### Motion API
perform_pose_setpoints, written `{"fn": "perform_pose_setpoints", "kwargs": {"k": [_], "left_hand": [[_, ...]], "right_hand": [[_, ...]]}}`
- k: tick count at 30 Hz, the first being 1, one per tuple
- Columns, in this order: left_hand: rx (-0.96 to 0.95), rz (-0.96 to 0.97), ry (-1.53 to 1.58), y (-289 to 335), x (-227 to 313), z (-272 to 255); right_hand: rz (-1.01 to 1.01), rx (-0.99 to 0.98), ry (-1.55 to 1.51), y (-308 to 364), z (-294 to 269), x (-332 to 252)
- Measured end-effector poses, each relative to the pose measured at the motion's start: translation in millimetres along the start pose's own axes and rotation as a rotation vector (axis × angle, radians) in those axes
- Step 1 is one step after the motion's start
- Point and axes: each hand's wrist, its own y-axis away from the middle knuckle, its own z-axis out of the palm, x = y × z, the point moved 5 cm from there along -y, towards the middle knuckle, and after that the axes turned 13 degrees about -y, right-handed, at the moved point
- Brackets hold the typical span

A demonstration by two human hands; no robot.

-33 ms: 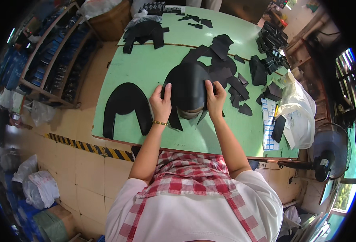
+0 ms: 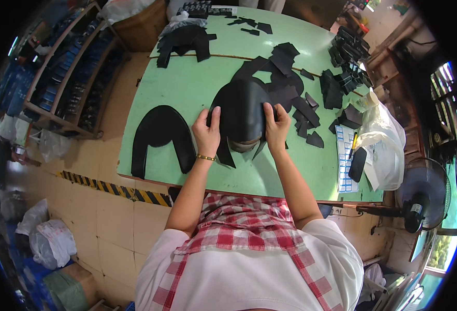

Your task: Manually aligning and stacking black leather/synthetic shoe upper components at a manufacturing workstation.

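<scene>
My left hand (image 2: 206, 128) and my right hand (image 2: 276, 127) grip the two sides of a curved black leather-like piece (image 2: 242, 109), thumbs on top and fingers hidden beneath. Its middle bulges up smooth and shiny, and pointed ends hang toward me. Under its near edge shows a brownish rounded object (image 2: 243, 145), mostly covered, so its kind is unclear. A flat black horseshoe-shaped piece (image 2: 161, 124) lies on the green tabletop (image 2: 207, 78) to the left of my left hand. Just beyond the held piece, several black cut pieces (image 2: 285, 85) overlap in a loose heap.
Another stack of black pieces (image 2: 185, 44) sits at the far left under a plastic bag. At the right lie a label sheet (image 2: 345, 160), a dark phone-like object (image 2: 358, 165) and a white plastic bag (image 2: 386, 145). A fan (image 2: 422, 194) stands beyond the right edge.
</scene>
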Motion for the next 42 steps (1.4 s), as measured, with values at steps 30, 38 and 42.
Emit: {"fn": "perform_pose_setpoints", "kwargs": {"k": [30, 38, 42], "left_hand": [[-0.141, 0.024, 0.015, 58, -1, -7], [0.009, 0.001, -0.247, -46, -31, -124], [-0.115, -0.023, -0.693, -84, -142, -160]], "right_hand": [[0.103, -0.109, 0.097, 61, -41, 24], [0.022, -0.297, 0.078, -40, -17, -35], [-0.089, -0.630, 0.514, -108, 34, 44]]}}
